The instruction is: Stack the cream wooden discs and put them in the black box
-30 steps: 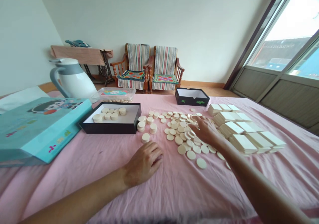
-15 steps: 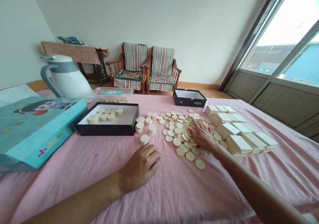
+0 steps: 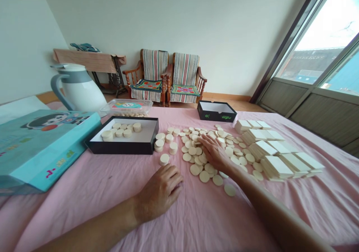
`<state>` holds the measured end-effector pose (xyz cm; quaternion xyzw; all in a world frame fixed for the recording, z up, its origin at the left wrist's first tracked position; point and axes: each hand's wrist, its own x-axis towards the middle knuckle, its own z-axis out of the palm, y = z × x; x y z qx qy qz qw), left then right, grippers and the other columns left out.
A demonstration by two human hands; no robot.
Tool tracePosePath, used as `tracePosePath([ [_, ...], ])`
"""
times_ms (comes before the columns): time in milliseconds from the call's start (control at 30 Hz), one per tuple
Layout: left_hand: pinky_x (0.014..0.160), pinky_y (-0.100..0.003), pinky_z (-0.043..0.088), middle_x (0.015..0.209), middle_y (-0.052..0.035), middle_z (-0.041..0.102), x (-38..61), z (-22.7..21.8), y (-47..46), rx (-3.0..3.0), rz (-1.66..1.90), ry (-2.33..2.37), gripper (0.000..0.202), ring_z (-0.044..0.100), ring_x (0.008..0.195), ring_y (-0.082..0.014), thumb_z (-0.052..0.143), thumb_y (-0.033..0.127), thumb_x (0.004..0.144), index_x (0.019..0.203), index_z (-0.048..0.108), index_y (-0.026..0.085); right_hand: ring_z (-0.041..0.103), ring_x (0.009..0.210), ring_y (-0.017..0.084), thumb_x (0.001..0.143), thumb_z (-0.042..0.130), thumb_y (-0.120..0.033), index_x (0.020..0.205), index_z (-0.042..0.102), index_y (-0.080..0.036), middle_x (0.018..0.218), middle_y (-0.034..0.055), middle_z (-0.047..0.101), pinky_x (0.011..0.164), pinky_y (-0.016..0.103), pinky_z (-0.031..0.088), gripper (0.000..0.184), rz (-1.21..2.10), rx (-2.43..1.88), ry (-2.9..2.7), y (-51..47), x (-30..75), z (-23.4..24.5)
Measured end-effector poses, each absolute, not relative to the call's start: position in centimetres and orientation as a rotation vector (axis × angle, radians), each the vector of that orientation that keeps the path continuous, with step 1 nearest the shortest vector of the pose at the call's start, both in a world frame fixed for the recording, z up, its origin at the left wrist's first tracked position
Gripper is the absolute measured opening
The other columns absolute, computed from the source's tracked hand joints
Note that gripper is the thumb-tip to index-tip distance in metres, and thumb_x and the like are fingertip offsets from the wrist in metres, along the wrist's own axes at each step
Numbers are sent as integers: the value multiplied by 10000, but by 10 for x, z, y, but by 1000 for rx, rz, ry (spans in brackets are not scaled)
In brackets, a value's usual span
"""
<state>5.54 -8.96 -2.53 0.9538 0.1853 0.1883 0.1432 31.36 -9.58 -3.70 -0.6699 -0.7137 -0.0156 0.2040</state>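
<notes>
My right hand (image 3: 214,151) lies palm down on a spread heap of round, pale wooden discs (image 3: 204,176), its fingers stretched out and open. The discs beneath its palm are hidden. My left hand (image 3: 159,188) rests on the pink cloth with its fingers curled; whatever they hold, if anything, cannot be seen. Just beyond its knuckles stands a short stack of discs (image 3: 164,159). More small stacks (image 3: 159,144) stand between the heap and a black box tray (image 3: 123,147), which has several disc stacks (image 3: 127,132) inside.
Stacked pale rectangular pieces (image 3: 277,166) stand in rows at the right. A second black box (image 3: 217,113) sits at the far edge. On the left are a turquoise box (image 3: 42,143), a white-and-grey jug (image 3: 84,91) and a clear plastic container (image 3: 126,106). Pink cloth (image 3: 112,192) covers the table.
My right hand has moved left across the disc heap, shifting some discs and uncovering others on the right. My left hand stays in place, and the view has shifted slightly.
</notes>
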Motion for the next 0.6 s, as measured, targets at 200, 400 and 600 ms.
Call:
tracePosePath([
  [200,788,-340,421,861,-45,548,56,-26,-89,2731,555,532,134,483,842,-179,453,132,887,847,578,164,424,1275,210,846,357,-57,1247,562,-228,1368,100,489,1054,460,307,482,87,-1645,-2108,-119,310,-22],
  [400,792,-341,420,861,-42,552,56,-26,-89,2731,546,536,127,484,841,-179,462,119,877,840,575,163,591,1026,208,820,347,-67,1229,542,-188,1133,107,641,850,363,461,469,97,-1727,-1904,-125,326,-22],
  [600,781,-339,422,851,-44,553,56,-25,-90,2739,557,533,127,483,834,-178,461,129,881,830,573,158,609,734,159,808,359,-112,1144,521,-173,860,55,676,687,284,452,378,54,-1840,-1665,-114,343,-23],
])
